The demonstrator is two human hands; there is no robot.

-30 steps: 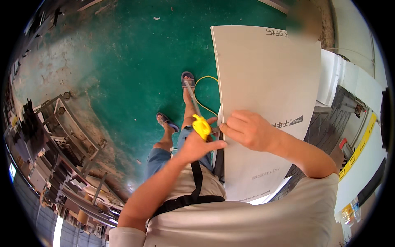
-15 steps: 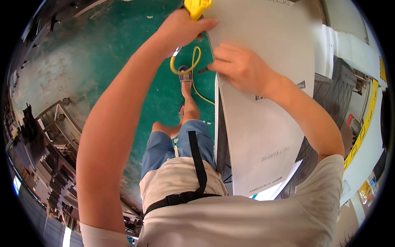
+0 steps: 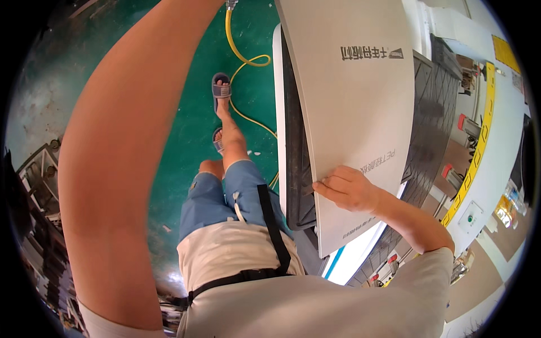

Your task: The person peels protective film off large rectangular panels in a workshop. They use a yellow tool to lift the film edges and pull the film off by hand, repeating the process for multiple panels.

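Note:
A long pale grey panel (image 3: pixel 360 101) with dark print lies along my right side on a dark ribbed machine bed (image 3: pixel 296 141). My right hand (image 3: pixel 350 190) rests over the panel near its left edge, fingers closed with the tips at the edge. Something small and dark shows just past the fingertips, too unclear to name. My left forearm (image 3: pixel 121 141) reaches up to the top rim of the picture, and the left hand is out of view. Near that wrist a metal fitting (image 3: pixel 230 5) joins a yellow air hose (image 3: pixel 230 42).
The hose loops down onto the green floor (image 3: pixel 186 118) by my sandalled foot (image 3: pixel 221 90). A white machine frame with a yellow strip (image 3: pixel 476 152) and red-topped clamps (image 3: pixel 468 124) stands at the right. Metal racks (image 3: pixel 42 163) are at the left.
My right hand has moved back along the panel's left edge toward my body. My left hand, earlier with a yellow tool, has gone out past the top. The view has shifted.

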